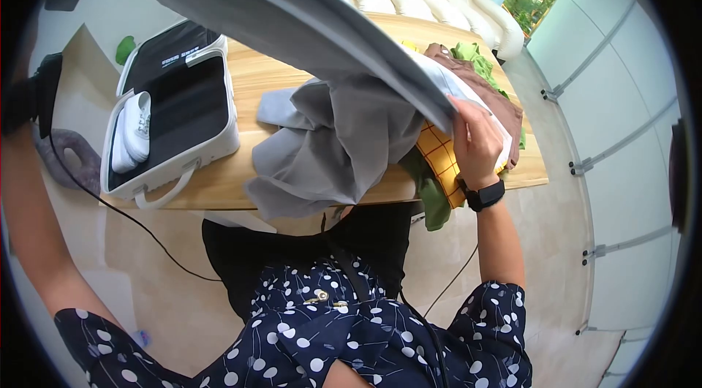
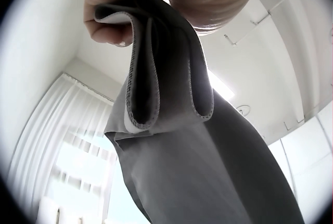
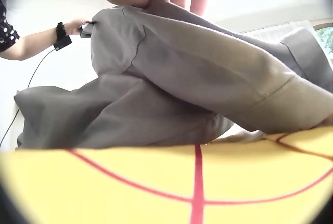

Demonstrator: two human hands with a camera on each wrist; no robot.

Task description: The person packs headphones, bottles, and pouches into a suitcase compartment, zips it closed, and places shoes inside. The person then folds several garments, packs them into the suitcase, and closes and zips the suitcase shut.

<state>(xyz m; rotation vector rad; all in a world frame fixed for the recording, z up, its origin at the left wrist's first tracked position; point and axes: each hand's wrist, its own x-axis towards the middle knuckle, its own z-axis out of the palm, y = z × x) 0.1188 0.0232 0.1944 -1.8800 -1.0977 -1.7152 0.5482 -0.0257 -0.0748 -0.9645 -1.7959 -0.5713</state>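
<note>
A large grey cloth garment (image 1: 351,132) is stretched up across the head view, its lower part heaped in folds on the table. In the left wrist view my left hand (image 2: 218,0) grips a gathered end of it, with stitched edges hanging in loops below the fingers. That hand is raised and lies outside the head view; only the forearm shows there. My right hand (image 1: 479,141) pinches the garment's edge between thumb and fingers, over a yellow cloth with red grid lines (image 1: 439,161). From the right wrist, the grey cloth (image 3: 197,73) runs from the right hand towards the raised left hand (image 3: 77,26).
A white-edged open suitcase (image 1: 232,114) with black lining stands at the table's left, white shoes (image 1: 135,128) on it. Brown clothing (image 1: 504,114) and green clothing (image 1: 475,59) lie piled at the right of the wooden table (image 1: 526,168). A cable (image 1: 157,242) hangs at the left.
</note>
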